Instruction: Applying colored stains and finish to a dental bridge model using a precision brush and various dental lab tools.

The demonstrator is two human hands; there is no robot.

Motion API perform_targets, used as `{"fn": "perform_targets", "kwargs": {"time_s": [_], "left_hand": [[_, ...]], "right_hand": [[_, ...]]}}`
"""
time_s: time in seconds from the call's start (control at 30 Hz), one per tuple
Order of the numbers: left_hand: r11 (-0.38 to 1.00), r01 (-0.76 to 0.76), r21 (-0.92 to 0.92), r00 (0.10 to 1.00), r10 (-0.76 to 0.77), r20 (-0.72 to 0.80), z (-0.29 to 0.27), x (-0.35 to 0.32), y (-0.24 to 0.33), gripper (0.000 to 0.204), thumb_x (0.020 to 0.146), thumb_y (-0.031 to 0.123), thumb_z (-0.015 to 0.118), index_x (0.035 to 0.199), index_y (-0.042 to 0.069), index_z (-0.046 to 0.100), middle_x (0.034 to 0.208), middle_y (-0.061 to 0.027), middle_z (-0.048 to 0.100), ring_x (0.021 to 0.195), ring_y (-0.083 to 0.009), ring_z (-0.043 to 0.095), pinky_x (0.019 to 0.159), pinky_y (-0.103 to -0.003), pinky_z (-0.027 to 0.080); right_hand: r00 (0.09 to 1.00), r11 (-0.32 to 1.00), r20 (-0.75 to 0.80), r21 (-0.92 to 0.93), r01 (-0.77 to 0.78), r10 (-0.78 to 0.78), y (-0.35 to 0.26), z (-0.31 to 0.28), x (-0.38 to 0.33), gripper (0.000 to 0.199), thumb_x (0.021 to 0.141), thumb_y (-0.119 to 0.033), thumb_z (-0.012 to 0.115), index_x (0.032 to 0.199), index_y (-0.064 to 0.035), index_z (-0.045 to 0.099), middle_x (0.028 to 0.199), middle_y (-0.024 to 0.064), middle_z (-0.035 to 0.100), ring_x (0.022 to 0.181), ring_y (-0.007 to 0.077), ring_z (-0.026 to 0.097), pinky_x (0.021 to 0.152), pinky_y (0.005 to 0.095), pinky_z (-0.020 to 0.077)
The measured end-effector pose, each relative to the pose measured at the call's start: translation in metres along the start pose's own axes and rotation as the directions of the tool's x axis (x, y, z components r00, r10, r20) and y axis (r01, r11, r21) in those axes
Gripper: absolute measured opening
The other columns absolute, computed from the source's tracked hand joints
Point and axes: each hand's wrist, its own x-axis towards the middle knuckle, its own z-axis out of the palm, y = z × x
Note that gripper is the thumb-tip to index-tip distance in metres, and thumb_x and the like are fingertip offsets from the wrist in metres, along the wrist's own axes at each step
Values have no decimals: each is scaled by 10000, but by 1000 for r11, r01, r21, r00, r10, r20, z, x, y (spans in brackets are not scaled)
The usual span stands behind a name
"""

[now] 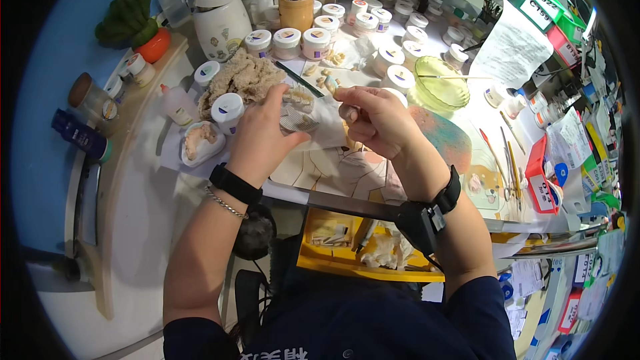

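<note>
My left hand (261, 135) is over the bench with thumb and index finger spread apart. Between and just beyond them lies a small pale, ridged piece like a dental cast (300, 100) on white tissue. My right hand (379, 119) is closed, thumb and index finger drawn together; what the fingertips hold, if anything, I cannot make out. Right at those fingertips is a small whitish-blue piece (331, 84), with several tan bits around it. A dark green stick (299, 79) lies slantwise between my hands. Next to my left hand are a lidded white jar (227, 111) and a crumpled beige cloth (245, 81).
A white dish (201, 143) with pinkish material stands at left, near a pink bottle (177, 105). Several lidded jars (287, 43) and a brush pot (296, 13) fill the back. At right are a green glass bowl (439, 84), brushes and a red bin (541, 175). A yellow drawer (333, 258) is pulled out below.
</note>
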Motion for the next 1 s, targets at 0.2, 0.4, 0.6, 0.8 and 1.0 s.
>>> {"fn": "perform_targets", "kwargs": {"time_s": [0.2, 0.4, 0.6, 0.8, 1.0], "left_hand": [[999, -52, -15, 998, 52, -40, 3, 5, -5, 684, 589, 175, 797, 1150, 19, 438, 858, -214, 618, 833, -385, 594, 755, -409, 464], [998, 19, 64, 999, -21, 27, 5, 10, -6, 708, 594, 170, 794, 1189, 67, 425, 971, -206, 609, 929, -344, 594, 783, -393, 473], [997, -65, 31, 996, 66, -57, 5, 5, 2, 704, 613, 158, 773, 1167, -13, 375, 963, -225, 595, 862, -380, 592, 760, -409, 479], [986, -36, -163, 999, 39, 13, 1, -14, 6, 796, 599, 225, 801, 1234, 70, 345, 919, -153, 606, 829, -311, 617, 717, -364, 499], [989, -26, -143, 999, 31, 30, 1, -27, 7, 1012, 578, 196, 816, 1378, 74, 209, 912, -143, 608, 813, -292, 617, 713, -353, 501]], "right_hand": [[980, 964, 182, 240, -118, 75, 4, -19, 10, 124, 855, -102, 550, 922, 2, 535, 595, 7, 497, 395, 56, 308, 382, 205, 223], [983, 966, 161, 227, -125, 89, 5, -17, 10, 140, 855, -106, 549, 945, 0, 529, 580, -2, 494, 390, 52, 299, 383, 203, 219], [983, 966, 155, 226, -129, 95, 7, -15, 10, 126, 848, -106, 556, 920, -4, 541, 591, 2, 497, 389, 60, 305, 392, 202, 226], [999, 997, 50, -75, 1, 3, 6, -3, 8, 137, 839, -142, 592, 840, -10, 556, 594, -14, 460, 411, 54, 308, 391, 204, 233], [999, 844, 19, -534, 45, -42, 20, 5, 13, 147, 847, -134, 593, 872, 9, 569, 600, -35, 429, 463, 34, 335, 399, 189, 246]]}}
